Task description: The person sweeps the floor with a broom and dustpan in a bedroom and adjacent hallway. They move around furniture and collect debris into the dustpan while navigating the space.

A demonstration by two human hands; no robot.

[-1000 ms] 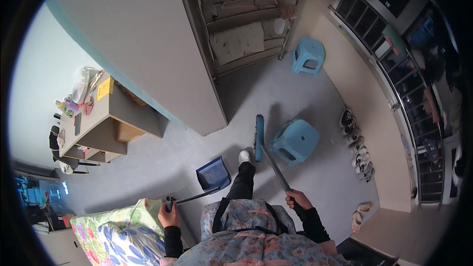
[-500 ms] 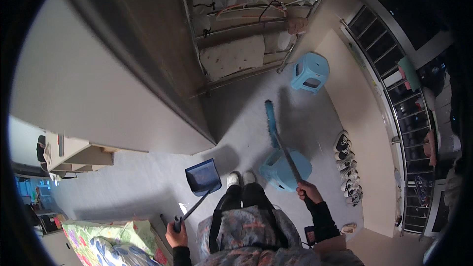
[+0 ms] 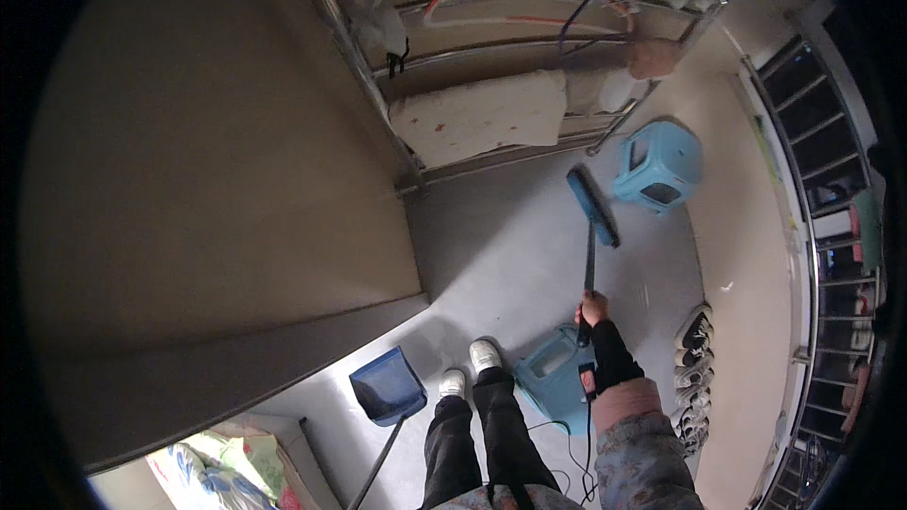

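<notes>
Blue plastic makes up the head (image 3: 581,194) of the wide broom (image 3: 590,260) you hold: your right hand (image 3: 593,308) is wrapped round the dark handle, fingers curled in, with the head aslant at twelve o'clock from that hand. Count the other hours from there as well. At one, just beside the broom head, you have a light-blue plastic stool (image 3: 661,165); between six and seven, a second stool (image 3: 543,392) shows partly behind your sleeve. Your white shoes (image 3: 485,354) are at eight, and farther out that way lies the navy dustpan (image 3: 388,387), its handle running down to the lower edge. Your left hand is out of view, so its grip cannot be told. Black-and-white sneakers (image 3: 694,376) line the wall at four; a folded white pad (image 3: 482,123) hangs at eleven.
</notes>
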